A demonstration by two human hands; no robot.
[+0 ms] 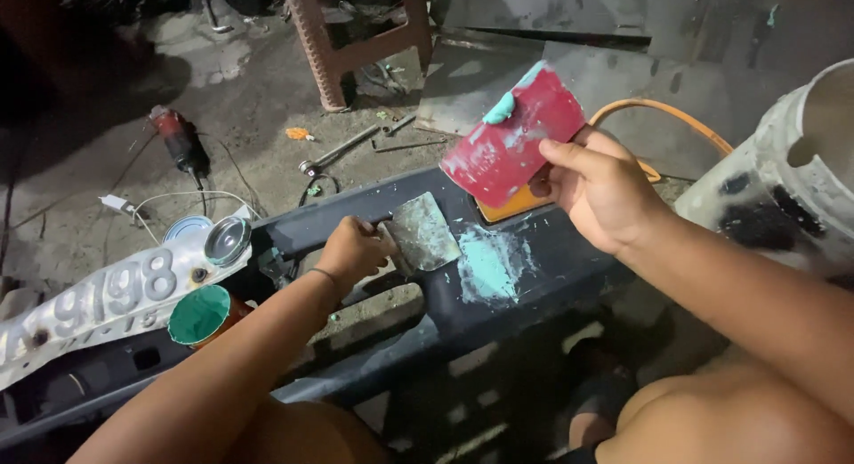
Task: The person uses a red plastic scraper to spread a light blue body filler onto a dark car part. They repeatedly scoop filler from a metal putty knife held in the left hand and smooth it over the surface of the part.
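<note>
Where the scene begins at the left, a bent white number plate (98,299) is laid across the near end of a dark car bumper (498,295), with an open tin of green filler (200,315) just beside its lower edge and two loose round lids (213,235) at its far edge, all kept within reach of the left hand (354,250). Farther back on the concrete floor (249,99) a red power tool (178,137) with its cord, a spanner (336,151) and the leg of a pinkish stool (342,32) are seen, well apart from the work. The left hand's fingers are closed around the handle of a metal putty knife (422,233), whose blade is laid flat on the bumper so that it sits just left of the smeared green patch (489,264). A red plastic card (511,139) (used, it seems, as a mixing board) is pinched at its lower edge between thumb and fingers of the right hand (600,193) and held tilted above the patch, so that the blob of green paste (503,108) at its far edge can be scraped off. An orange hose (663,112) is looped behind the card. At the far right a paint-stained white cylinder (792,170) stands close to the right forearm and crowds that side; the knees (738,419) are tucked under the bumper.
</note>
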